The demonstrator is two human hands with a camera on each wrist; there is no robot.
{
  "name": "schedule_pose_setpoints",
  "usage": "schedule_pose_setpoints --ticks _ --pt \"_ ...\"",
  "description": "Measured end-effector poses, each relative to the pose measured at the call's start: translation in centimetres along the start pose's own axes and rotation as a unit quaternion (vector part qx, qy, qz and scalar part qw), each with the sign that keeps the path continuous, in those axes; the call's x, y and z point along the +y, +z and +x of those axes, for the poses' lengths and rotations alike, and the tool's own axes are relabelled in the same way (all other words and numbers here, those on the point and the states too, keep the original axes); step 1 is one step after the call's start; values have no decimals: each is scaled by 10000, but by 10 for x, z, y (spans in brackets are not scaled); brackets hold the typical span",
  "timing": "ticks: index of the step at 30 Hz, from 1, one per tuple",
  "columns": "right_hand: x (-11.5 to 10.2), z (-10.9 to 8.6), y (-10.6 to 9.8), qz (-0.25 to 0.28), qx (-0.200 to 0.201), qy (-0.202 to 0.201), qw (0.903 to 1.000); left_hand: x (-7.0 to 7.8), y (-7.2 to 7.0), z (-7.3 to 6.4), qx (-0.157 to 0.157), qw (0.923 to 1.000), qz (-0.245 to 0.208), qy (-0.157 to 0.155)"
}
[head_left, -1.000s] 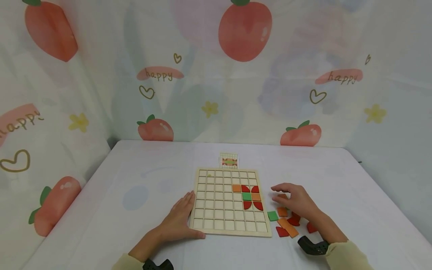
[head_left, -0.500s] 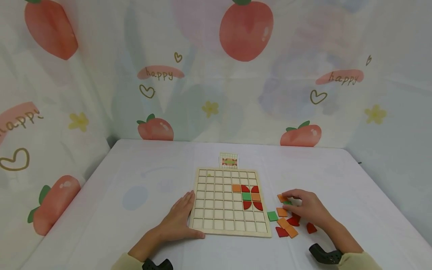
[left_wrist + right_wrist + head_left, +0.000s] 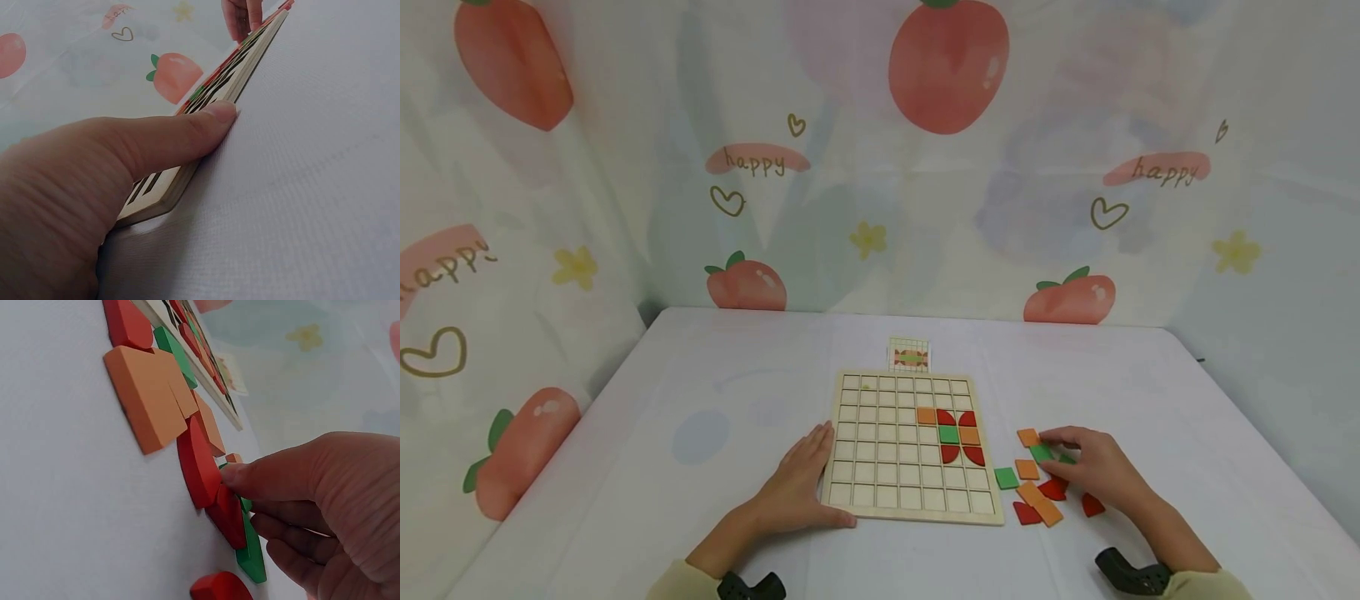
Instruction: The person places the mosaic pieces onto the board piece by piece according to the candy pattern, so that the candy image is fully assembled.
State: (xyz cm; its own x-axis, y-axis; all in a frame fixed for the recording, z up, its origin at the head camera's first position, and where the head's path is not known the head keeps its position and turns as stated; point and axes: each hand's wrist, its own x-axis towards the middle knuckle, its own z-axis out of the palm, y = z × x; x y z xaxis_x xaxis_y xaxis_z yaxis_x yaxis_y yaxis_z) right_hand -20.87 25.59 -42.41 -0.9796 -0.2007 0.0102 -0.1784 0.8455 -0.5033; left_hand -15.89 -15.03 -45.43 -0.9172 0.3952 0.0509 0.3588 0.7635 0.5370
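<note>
A square wooden grid board (image 3: 917, 517) lies on the table with red quarter-round, orange and green pieces in cells at its right. My left hand (image 3: 793, 492) rests at the board's near left corner, fingers along the left edge, its thumb (image 3: 187, 134) on the near edge. Right of the board, my right hand (image 3: 1101, 467) is over a loose pile, thumb and index finger apart around a green tile (image 3: 1041, 452). Another green piece (image 3: 197, 95) shows on the board in the left wrist view. Red pieces (image 3: 200, 465) lie by the right thumb. Its other fingertips are partly hidden.
A small pattern card (image 3: 910, 342) lies beyond the board's far edge. Loose orange tiles (image 3: 1040, 504), a green tile (image 3: 1006, 478) and red pieces (image 3: 1027, 513) lie right of the board. A printed cloth (image 3: 827, 150) hangs behind the table.
My right hand has moved right and toward me over the loose pieces, uncovering an orange and a green tile. The left hand and the board stay as they were.
</note>
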Motion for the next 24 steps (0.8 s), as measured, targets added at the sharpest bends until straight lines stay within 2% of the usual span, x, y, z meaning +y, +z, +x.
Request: schedule_pose_setpoints --ticks 7,15,24 --pt "1 0 1 -118 81 -140 9998 -1 0 1 25 10000 27 36" --pt "0 0 0 -175 -34 -124 9998 -2 1 1 30 10000 -1 52" --pt "0 -1 -4 -272 113 -486 9984 -3 1 1 15 10000 -5 26"
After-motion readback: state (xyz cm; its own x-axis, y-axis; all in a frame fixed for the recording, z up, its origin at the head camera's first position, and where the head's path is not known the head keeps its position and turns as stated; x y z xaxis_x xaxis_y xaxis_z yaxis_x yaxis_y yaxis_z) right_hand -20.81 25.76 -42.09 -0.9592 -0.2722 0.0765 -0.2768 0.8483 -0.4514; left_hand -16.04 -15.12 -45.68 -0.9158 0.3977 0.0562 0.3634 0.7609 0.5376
